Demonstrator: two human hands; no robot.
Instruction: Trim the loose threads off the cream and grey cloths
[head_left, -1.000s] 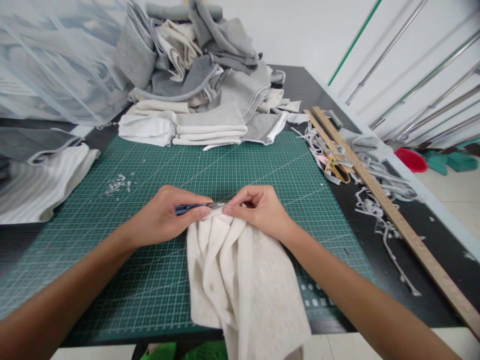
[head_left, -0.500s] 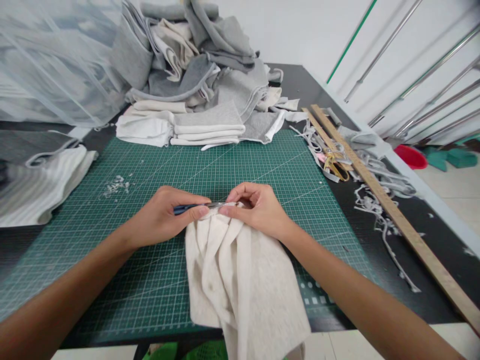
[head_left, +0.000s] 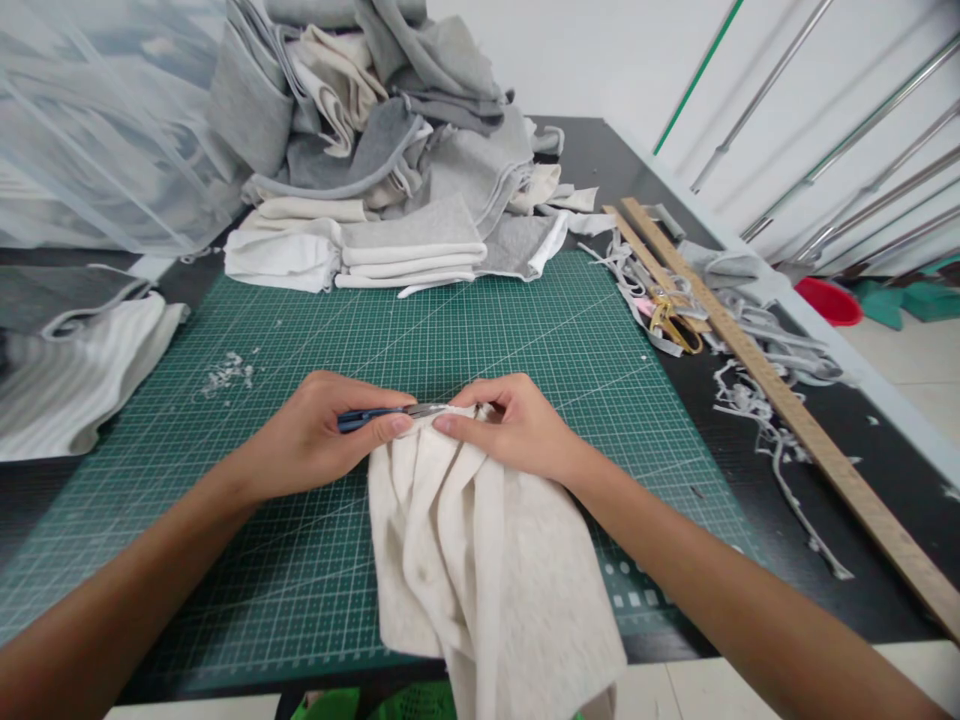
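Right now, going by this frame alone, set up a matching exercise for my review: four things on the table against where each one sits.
Things:
1. blue-handled snips
2. cream fabric piece
3. wooden ruler
4. folded fabric stack

Places:
A. far edge of the green cutting mat
B. pinched in the left hand
C. along the table's right side
D. gripped at its top by the right hand, hanging over the near edge

Pairs: 1-B, 2-D, 3-C, 4-A

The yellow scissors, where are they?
In the head view, the yellow scissors lie right of the green cutting mat, among fabric scraps beside the wooden ruler.
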